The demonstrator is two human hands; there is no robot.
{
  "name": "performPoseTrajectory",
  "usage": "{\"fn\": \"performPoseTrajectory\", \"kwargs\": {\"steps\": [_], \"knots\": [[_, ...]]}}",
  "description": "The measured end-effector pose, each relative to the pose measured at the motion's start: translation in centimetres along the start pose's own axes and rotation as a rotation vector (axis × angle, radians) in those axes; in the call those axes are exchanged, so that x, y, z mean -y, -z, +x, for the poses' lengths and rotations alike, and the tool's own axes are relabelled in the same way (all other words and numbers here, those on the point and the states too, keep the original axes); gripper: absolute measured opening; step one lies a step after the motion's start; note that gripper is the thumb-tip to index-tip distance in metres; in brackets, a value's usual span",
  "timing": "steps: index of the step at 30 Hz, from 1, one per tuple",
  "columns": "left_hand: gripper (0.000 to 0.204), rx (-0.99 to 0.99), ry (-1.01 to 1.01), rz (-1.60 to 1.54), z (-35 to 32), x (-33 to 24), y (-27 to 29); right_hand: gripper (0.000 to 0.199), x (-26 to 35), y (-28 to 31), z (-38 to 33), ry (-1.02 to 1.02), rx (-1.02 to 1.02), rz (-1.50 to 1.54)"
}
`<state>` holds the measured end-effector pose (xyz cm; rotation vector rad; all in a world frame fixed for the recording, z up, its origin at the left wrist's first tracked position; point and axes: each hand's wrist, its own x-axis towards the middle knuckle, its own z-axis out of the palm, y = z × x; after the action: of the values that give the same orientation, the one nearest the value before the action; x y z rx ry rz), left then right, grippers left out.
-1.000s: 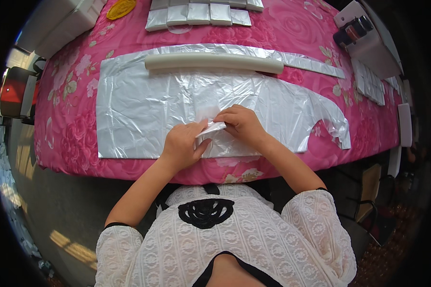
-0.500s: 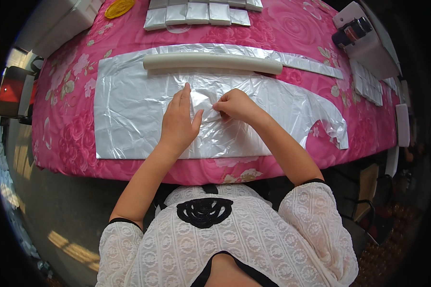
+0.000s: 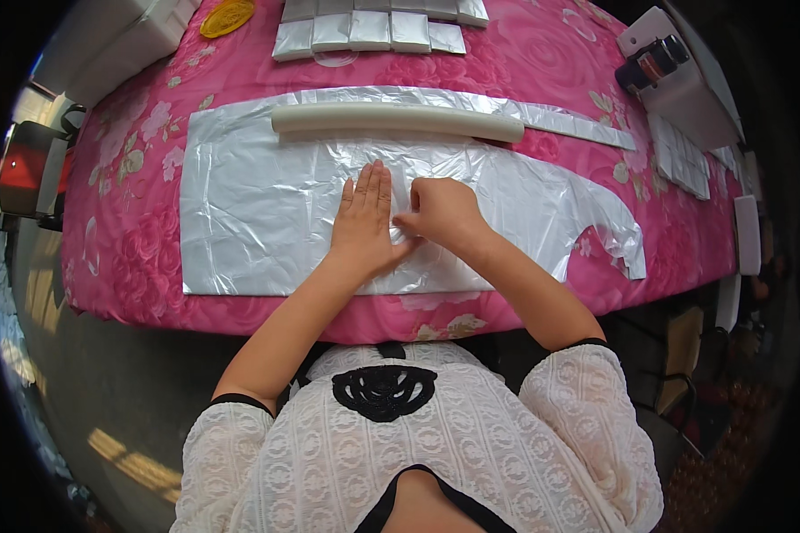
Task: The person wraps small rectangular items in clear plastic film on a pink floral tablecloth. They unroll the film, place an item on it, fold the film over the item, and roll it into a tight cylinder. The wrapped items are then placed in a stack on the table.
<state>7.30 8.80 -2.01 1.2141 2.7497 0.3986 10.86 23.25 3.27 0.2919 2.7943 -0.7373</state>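
A large silvery-white plastic bag (image 3: 267,213) lies flattened and wrinkled on the table, with a curved handle-like cutout at its right end. My left hand (image 3: 363,218) rests palm down on the middle of it, fingers stretched forward and thumb out to the right. Close beside it, my right hand (image 3: 446,211) is closed against the film, its thumb and fingers pressed together; what they hold, if anything, is hidden. Across the far part of the bag lies a long off-white roll or tube (image 3: 396,121), just beyond my fingertips.
A pink floral cloth (image 3: 124,240) covers the table. Several folded silvery packets (image 3: 369,33) sit in rows at the far side, and more packets (image 3: 680,155) at the right. A yellow coil (image 3: 228,17), white foam boxes (image 3: 120,44) and a dark bottle (image 3: 652,63) stand around the edges.
My left hand has slid right, closer to my right hand, and lies flatter. The right hand has curled further inward. A raised shiny patch of film between them is now covered.
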Motion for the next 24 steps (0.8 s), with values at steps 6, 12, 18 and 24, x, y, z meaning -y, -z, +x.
{"fn": "performPoseTrajectory", "kwargs": {"steps": [6, 12, 18, 24], "knots": [[0.087, -0.195, -0.06, -0.309, -1.6, 1.2, 0.9, 0.02, 0.4, -0.3, 0.2, 0.332, -0.219, -0.277], [0.029, 0.212, 0.482, -1.546, -10.3, 4.0, 3.7, 0.058, 1.0, -5.3, 3.3, 0.56, -0.198, -0.146], [0.04, 0.651, 0.876, -1.427, -18.9, 4.5, 4.6, 0.058, 6.8, -9.1, -1.3, 0.495, -0.033, 0.069], [0.029, 0.292, 1.217, -2.037, -20.2, 4.0, 2.5, 0.063, 9.5, -12.3, -6.6, 0.635, 0.205, 0.322]]}}
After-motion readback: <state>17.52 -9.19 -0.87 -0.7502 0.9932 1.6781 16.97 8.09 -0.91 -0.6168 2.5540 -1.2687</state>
